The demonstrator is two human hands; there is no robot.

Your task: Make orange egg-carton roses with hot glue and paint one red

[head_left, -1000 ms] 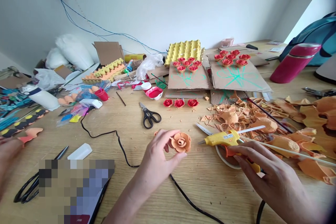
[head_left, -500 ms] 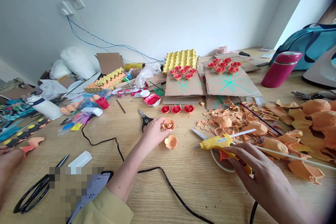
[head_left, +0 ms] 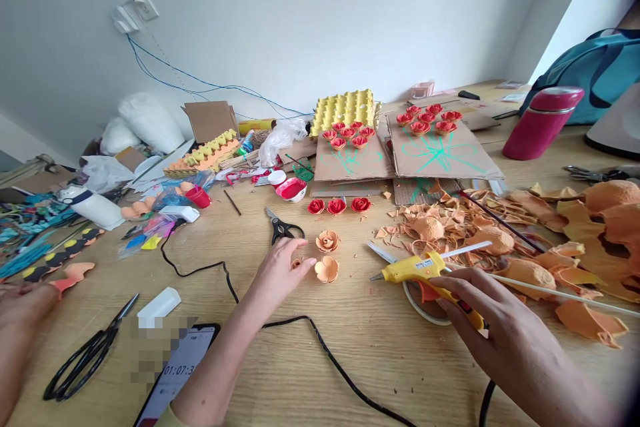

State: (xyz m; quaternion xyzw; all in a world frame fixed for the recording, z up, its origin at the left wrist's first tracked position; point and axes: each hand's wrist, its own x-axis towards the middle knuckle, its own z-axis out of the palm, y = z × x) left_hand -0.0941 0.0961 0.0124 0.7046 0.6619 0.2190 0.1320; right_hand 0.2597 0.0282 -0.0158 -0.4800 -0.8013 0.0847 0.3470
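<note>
My left hand point(head_left: 280, 271) lies low on the wooden table point(head_left: 380, 360), fingers loosely stretched out and empty. Its fingertips are right beside a flat orange petal piece point(head_left: 327, 269) and a tiny orange scrap. A finished orange paper rose point(head_left: 327, 240) stands on the table just beyond that piece, free of my hand. My right hand point(head_left: 500, 330) is wrapped round the handle of a yellow glue gun point(head_left: 413, 269), whose nozzle points left toward the petal piece.
Small scissors point(head_left: 281, 227) lie behind my left hand. Three red roses point(head_left: 337, 205) stand in a row; more sit on cardboard sheets point(head_left: 443, 153). Orange scraps point(head_left: 505, 237) pile at right. A black cable point(head_left: 330, 353), phone point(head_left: 175, 373), large scissors point(head_left: 83, 363) and another person's hand point(head_left: 20, 303) lie nearby.
My left hand carried the orange rose away from me, set it down beside the small scissors, let go and drew back to the flat petal piece. The right hand kept its hold on the glue gun.
</note>
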